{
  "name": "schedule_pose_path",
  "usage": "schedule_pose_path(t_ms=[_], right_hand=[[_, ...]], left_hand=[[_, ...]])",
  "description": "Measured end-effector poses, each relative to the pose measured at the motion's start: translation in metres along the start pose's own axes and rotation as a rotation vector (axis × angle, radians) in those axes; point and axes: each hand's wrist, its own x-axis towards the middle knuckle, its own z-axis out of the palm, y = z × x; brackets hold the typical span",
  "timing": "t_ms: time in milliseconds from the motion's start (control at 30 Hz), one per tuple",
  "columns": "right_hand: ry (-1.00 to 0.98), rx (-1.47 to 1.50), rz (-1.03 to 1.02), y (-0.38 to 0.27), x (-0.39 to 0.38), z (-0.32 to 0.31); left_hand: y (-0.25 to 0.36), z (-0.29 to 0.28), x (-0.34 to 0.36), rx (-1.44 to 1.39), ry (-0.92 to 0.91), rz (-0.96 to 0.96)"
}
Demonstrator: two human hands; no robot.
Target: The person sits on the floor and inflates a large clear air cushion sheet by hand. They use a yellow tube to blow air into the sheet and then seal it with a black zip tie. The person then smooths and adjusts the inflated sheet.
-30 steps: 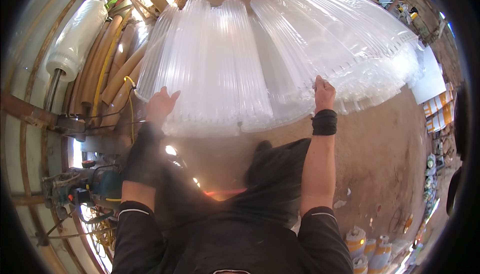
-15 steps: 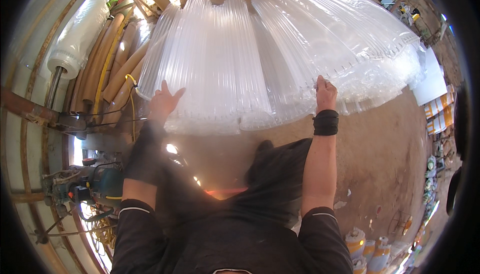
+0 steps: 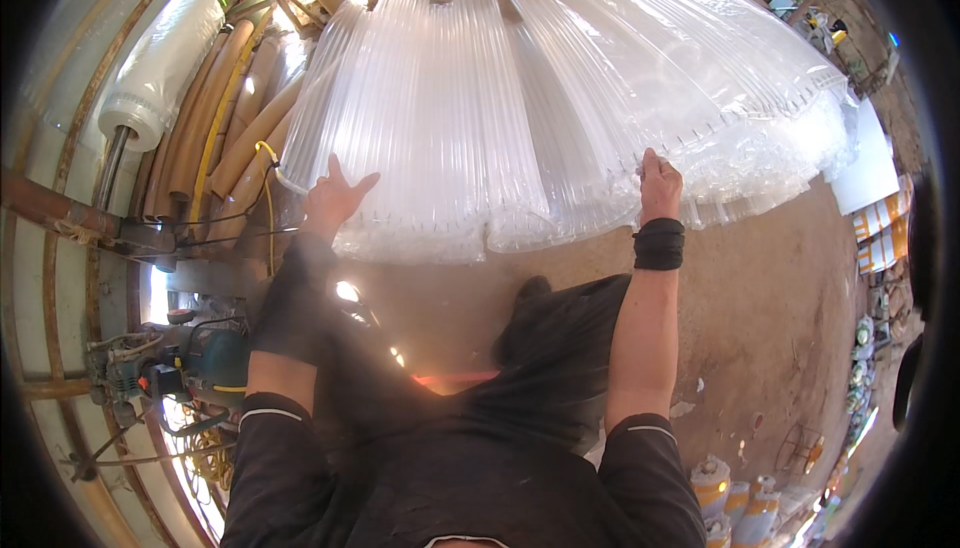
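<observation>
Clear ribbed plastic film (image 3: pixel 440 118), like air-column packaging, spreads out in front of me. My left hand (image 3: pixel 340 198) is at its near left part, thumb and forefinger spread apart; whether the palm presses on the film I cannot tell. Beside that hand, a yellow hose (image 3: pixel 268 173) ends in a pale curved piece. To the right, my right hand (image 3: pixel 661 188) is closed in a pinch on the near edge of a second ribbed stretch of film (image 3: pixel 660 58). Crumpled film (image 3: pixel 770 158) bunches along this edge.
At the left, a large roll of clear film (image 3: pixel 165 68) sits on a metal bar near brown cardboard tubes (image 3: pixel 205 118). A dark green air compressor (image 3: pixel 215 358) stands lower left. Wrapped bundles (image 3: pixel 710 488) are at the lower right, and a white panel (image 3: pixel 865 163) lies past the film.
The view has shifted slightly. Both hands keep about the same place on the film, the left still spread and the right still pinching.
</observation>
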Motion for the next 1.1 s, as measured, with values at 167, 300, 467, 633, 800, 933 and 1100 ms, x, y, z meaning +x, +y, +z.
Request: schedule_pose_path(t_ms=[167,300,467,633,800,933,1100], right_hand=[[0.01,0.02,-0.003,-0.005,-0.003,0.001],[0.011,0.001,-0.014,-0.007,-0.004,0.002],[0.029,-0.047,-0.035,-0.008,-0.004,0.003],[0.015,-0.156,-0.144,-0.002,-0.001,0.0],[0.044,-0.177,-0.09,-0.001,-0.002,0.003],[0.028,-0.039,-0.123,-0.008,-0.007,0.006],[0.021,-0.033,-0.128,-0.006,-0.007,0.005]], left_hand=[[0.0,0.0,0.001,0.001,0.018,-0.007],[0.0,-0.001,0.001,-0.004,-0.009,-0.021],[-0.002,-0.002,0.001,-0.009,0.004,-0.008],[-0.002,-0.003,0.0,0.005,0.01,0.036],[0.001,-0.007,0.001,-0.014,-0.045,-0.023],[0.0,-0.006,0.004,-0.017,-0.065,-0.036],[-0.009,0.001,0.012,-0.043,-0.093,-0.044]])
